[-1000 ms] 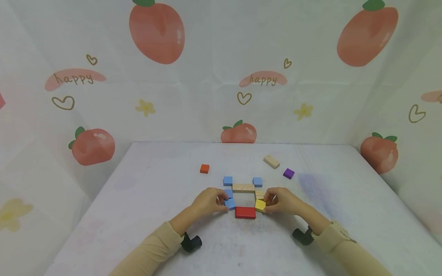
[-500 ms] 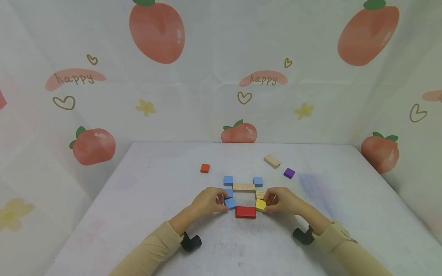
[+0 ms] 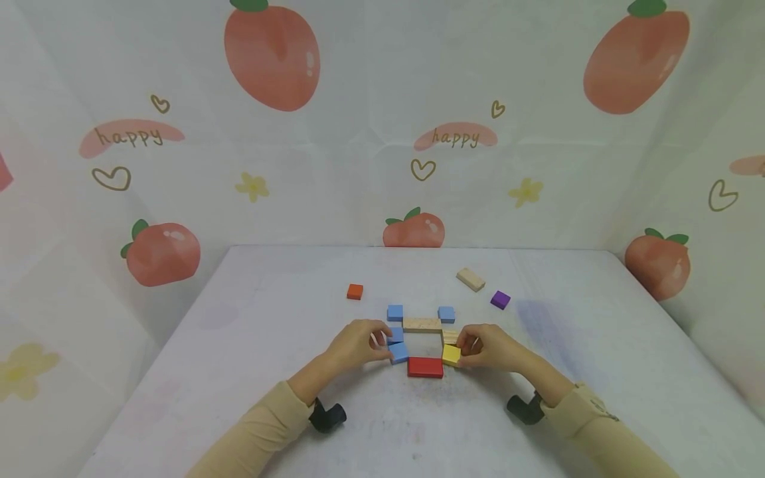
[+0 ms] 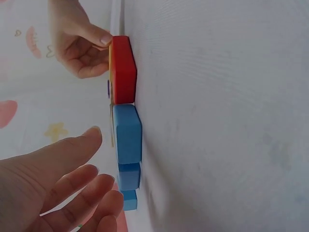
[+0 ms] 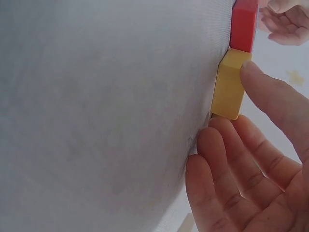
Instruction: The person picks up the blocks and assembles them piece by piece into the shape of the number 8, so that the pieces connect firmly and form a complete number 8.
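On the white table, several wooden blocks form a ring. Its near side is a red block; a plain wooden block makes the far side. My left hand is beside a tilted blue block and another blue block, thumb and fingers spread. In the left wrist view a gap shows between thumb and the nearest blue block. My right hand pinches a yellow block, thumb on one edge and fingertips at its end. A striped wooden block lies just beyond it.
Two blue blocks sit at the ring's far corners. Farther back lie an orange block, a loose plain block and a purple block. A printed cloth hangs behind the table.
My left hand has let go of the tilted blue block and drawn slightly left, its fingers spreading. The right hand and the blocks stay about where they were.
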`<action>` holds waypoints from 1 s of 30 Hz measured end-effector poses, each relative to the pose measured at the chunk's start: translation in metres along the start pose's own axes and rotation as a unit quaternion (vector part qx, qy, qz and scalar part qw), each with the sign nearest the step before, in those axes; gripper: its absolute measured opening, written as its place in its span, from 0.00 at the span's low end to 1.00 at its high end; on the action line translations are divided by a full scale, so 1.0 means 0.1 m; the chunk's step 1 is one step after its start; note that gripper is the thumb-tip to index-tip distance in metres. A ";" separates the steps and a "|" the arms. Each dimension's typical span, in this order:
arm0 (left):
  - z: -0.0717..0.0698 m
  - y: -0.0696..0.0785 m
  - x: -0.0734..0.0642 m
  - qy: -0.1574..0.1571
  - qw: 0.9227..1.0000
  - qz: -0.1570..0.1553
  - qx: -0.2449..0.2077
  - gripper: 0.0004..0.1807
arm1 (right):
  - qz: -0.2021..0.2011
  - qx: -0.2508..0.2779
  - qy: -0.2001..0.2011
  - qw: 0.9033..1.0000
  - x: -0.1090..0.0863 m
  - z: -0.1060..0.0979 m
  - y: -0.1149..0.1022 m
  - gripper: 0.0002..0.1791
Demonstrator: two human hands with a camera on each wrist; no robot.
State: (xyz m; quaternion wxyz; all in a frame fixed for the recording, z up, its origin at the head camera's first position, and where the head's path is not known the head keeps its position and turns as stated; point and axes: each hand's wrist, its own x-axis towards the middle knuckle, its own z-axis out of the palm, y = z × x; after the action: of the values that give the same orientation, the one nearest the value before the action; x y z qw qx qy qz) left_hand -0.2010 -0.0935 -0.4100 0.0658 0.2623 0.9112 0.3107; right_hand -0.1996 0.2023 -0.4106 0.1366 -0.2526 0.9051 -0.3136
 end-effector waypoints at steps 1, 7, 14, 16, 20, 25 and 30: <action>-0.01 0.00 0.00 0.002 1.000 0.008 -0.003 0.18 | 0.002 0.001 0.000 1.000 0.00 0.00 0.00 0.13; -0.09 0.07 0.00 0.003 1.000 -0.023 -0.014 0.16 | 0.000 0.001 -0.001 1.000 0.00 0.00 0.00 0.13; -0.12 0.01 0.07 0.004 0.999 -0.045 -0.018 0.16 | 0.001 -0.006 0.012 1.000 -0.01 -0.03 0.03 0.13; -0.13 -0.02 0.10 0.006 0.998 -0.047 -0.028 0.15 | 0.002 -0.010 0.019 1.000 -0.01 -0.06 0.05 0.13; -0.14 -0.09 0.16 -0.001 0.998 -0.044 -0.043 0.14 | -0.004 -0.021 0.048 0.999 -0.01 -0.15 0.09 0.11; -0.11 -0.18 0.23 -0.016 0.997 -0.056 -0.053 0.15 | 0.011 -0.038 0.093 0.995 0.00 -0.28 0.16 0.09; -0.09 -0.25 0.26 -0.027 0.995 -0.067 -0.064 0.15 | 0.041 -0.042 0.130 0.990 0.02 -0.44 0.30 0.09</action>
State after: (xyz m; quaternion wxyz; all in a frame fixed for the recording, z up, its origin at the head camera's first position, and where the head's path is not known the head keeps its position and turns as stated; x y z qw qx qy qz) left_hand -0.2369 -0.1012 -0.4165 0.1281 0.2040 0.9028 0.3562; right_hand -0.2298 0.2431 -0.3961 0.0197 -0.1783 0.9370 -0.2997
